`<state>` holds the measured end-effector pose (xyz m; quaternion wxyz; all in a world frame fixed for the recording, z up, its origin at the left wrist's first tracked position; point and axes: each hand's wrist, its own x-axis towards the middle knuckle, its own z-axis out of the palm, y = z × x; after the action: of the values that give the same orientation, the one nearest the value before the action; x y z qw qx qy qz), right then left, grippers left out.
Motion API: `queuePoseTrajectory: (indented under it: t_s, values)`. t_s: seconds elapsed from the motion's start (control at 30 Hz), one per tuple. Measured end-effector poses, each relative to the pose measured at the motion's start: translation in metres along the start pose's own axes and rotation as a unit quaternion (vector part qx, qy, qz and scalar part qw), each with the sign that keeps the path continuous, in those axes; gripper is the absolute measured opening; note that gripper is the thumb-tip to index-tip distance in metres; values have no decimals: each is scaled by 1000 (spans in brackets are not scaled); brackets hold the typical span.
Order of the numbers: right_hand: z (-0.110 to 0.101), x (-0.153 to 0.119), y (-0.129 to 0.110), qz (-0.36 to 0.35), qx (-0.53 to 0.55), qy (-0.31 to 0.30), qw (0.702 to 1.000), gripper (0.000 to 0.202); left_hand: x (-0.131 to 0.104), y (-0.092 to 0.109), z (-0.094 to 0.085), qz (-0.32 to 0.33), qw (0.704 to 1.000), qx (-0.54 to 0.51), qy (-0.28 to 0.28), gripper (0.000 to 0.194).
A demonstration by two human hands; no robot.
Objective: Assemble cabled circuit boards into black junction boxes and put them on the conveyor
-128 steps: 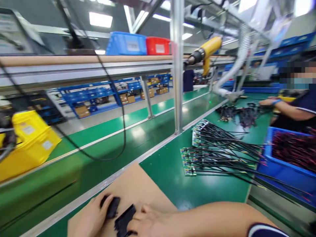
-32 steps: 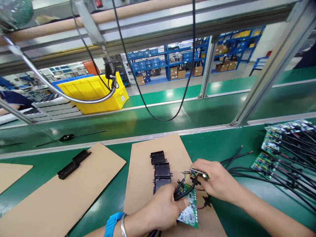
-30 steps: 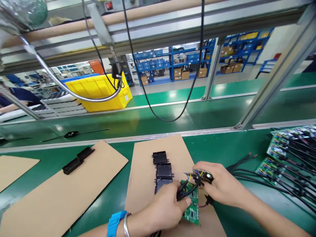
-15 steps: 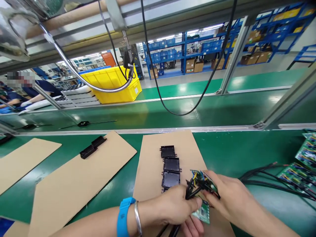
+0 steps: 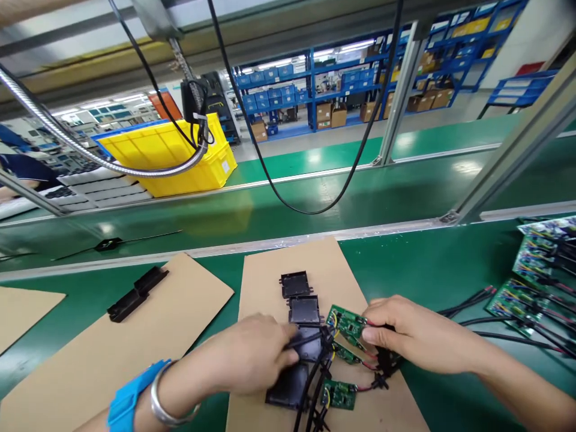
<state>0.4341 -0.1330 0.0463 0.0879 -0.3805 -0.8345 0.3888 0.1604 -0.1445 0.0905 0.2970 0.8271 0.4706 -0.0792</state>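
Note:
My left hand (image 5: 254,354), with a blue band and a silver bangle at its wrist, is closed on a black cable (image 5: 310,339) above the column of black plastic cases. My right hand (image 5: 400,330) pinches the edge of a green circuit board (image 5: 348,322), its thumb beside red and black wires. Below hang or lie another board, seen edge-on, and a further green board (image 5: 338,395), joined to black cables. Several shallow black cases (image 5: 303,310) lie in a row on the cardboard sheet (image 5: 261,288); my left hand and the cables partly cover the nearer ones.
More wired circuit boards (image 5: 517,303) lie at the right on the green bench. A second cardboard sheet (image 5: 180,294) at the left carries two black cases (image 5: 135,295). A black cable loop (image 5: 310,211) hangs overhead. Across the rail stands a yellow crate (image 5: 180,159).
My hands have moved apart, the left one leftward over the cases. The bundled boards are now spread out between them. The view has shifted to the right.

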Motion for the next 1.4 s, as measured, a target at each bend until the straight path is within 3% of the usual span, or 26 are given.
queuePoseTrajectory:
  t_s: [0.1, 0.13, 0.23, 0.33, 0.43, 0.6, 0.67, 0.77, 0.87, 1.0, 1.13, 1.23, 1.4]
  values:
    - [-2, 18, -2, 37, 27, -13, 999, 37, 18, -11, 10, -18, 989, -99, 108, 53]
    - [-2, 25, -3, 44, 35, -13, 998, 37, 26, -13, 16, -11, 981, -150, 121, 51]
    - [-2, 44, -2, 51, 65, 4, 997, 32, 49, -19, 33, -15, 955, -250, 162, 14]
    - [1, 59, -1, 74, 67, 75, 992, 23, 62, -26, 41, -45, 945, -244, 211, 27]
    - [9, 74, -7, 115, -24, 142, 983, 25, 66, -31, 38, -56, 951, -203, 225, 26]
    - [27, 103, -31, 119, -335, 154, 922, 18, 75, -41, 20, -61, 958, -158, 232, 17]
    - [27, 111, -35, 88, -383, 146, 908, 22, 82, -50, 12, -72, 957, -165, 227, 19]
    - [16, 117, -25, 28, -360, 163, 918, 25, 92, -68, 2, -68, 959, -202, 186, 23]
    - [3, 124, -2, -9, -309, 142, 940, 25, 97, -85, -4, -30, 966, -208, 152, 18]
    - [-4, 141, 23, -33, -240, 59, 968, 23, 95, -103, 0, 4, 972, -156, 175, 54]
    - [-4, 156, 25, -60, -213, 20, 975, 23, 89, -113, 10, 34, 978, -149, 139, 49]
    - [-2, 156, 20, -71, -229, 2, 971, 12, 84, -116, 15, 33, 978, -140, 149, 47]
    - [7, 153, 21, -80, -284, 20, 955, 10, 82, -117, 18, 43, 978, -137, 149, 48]
